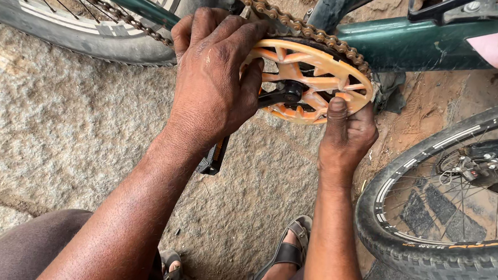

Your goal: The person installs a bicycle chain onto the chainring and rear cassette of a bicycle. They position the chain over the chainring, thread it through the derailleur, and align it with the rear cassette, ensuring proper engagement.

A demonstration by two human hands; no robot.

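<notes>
Both forearms rise from bottom centre. Left hand (212, 77) closes around the black crank arm (277, 95) at upper centre; right hand (347, 131) pinches the orange chainring guard (310, 80) at its lower rim. Keep fingers off the rusty chain (302, 28); steady the guard while turning.

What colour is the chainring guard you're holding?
Orange, with cut-out spokes; the chainring guard shows best in the head view.

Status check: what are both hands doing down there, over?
Left hand gripping orange chainring guard. Right hand pinching its lower edge. Rusty chain seated on top.
</notes>
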